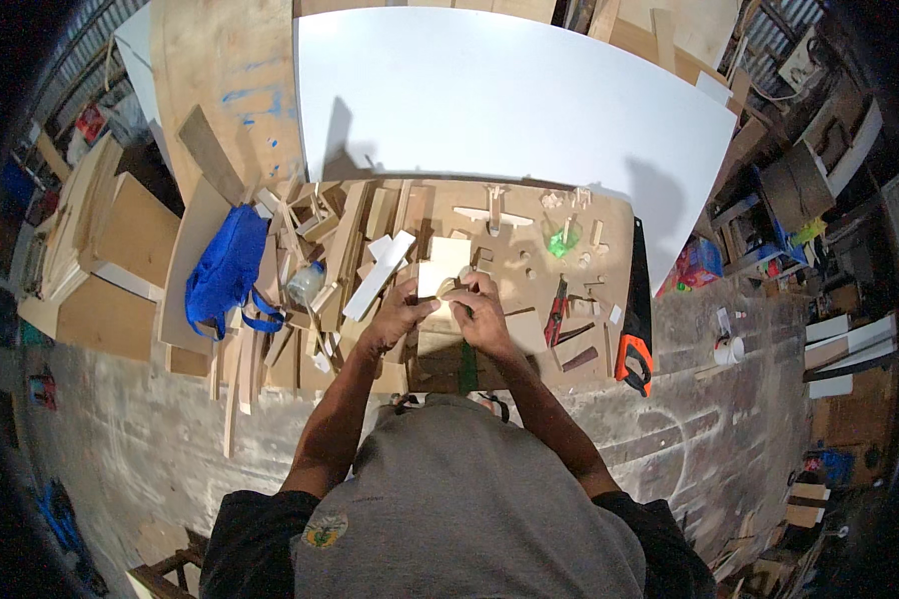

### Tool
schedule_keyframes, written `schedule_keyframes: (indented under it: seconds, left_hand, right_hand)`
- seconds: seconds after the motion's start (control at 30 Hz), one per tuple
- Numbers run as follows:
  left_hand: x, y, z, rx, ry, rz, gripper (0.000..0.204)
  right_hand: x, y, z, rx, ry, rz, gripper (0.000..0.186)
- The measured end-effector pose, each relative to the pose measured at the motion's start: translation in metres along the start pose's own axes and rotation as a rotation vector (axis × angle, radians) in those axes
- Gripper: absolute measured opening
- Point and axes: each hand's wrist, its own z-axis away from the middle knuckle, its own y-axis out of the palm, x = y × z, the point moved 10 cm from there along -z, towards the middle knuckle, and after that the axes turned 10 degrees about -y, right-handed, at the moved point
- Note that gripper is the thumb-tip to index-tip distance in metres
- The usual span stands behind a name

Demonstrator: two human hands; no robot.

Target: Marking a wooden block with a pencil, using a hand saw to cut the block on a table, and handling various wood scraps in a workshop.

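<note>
Over the workbench, my left hand (403, 314) grips the lower left of a pale square wooden piece (444, 258). My right hand (477, 311) has its fingers closed on a small curved wooden piece (449, 288) against the square's lower right. A long white strip (379, 277) lies left of my hands. Right of them are a red-and-black utility knife (555, 312), an orange-handled saw (632, 364) and a green object (561, 240). A small wooden model shaped like an airplane (493, 214) sits at the back of the bench.
A blue bag (225, 275) and a clear jar (305, 285) sit among several offcuts on the left. A large white board (509, 100) stands behind the bench (599, 270). Stacked boards (90, 309) are at far left; a white container (729, 349) is on the floor at right.
</note>
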Motion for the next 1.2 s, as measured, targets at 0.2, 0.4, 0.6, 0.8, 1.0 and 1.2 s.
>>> schedule_keyframes:
  seconds: [0.2,0.4,0.6,0.8,1.0,1.2]
  left_hand:
    - [0.006,-0.011,-0.007,0.003,0.02,-0.037,0.05]
    - [-0.002,-0.007,-0.004,0.007,-0.034,-0.189,0.052]
    - [-0.003,-0.012,-0.008,-0.033,0.065,0.012,0.045]
    - [0.003,-0.015,-0.014,-0.038,0.07,0.13,0.05]
    - [0.004,-0.019,-0.01,-0.108,0.03,0.168,0.046]
    - [0.01,-0.045,-0.006,-0.193,0.061,0.172,0.031]
  right_hand:
    - [-0.004,0.007,0.004,0.056,0.043,-0.028,0.031]
    - [-0.023,0.028,0.009,0.253,0.176,-0.109,0.067]
    - [-0.028,0.022,0.013,0.171,0.273,0.006,0.082]
    - [-0.049,0.037,0.039,0.044,0.423,-0.337,0.084]
    - [-0.043,0.043,0.058,0.022,0.635,-0.592,0.071]
    - [-0.063,0.044,0.085,-0.003,0.701,-0.544,0.044]
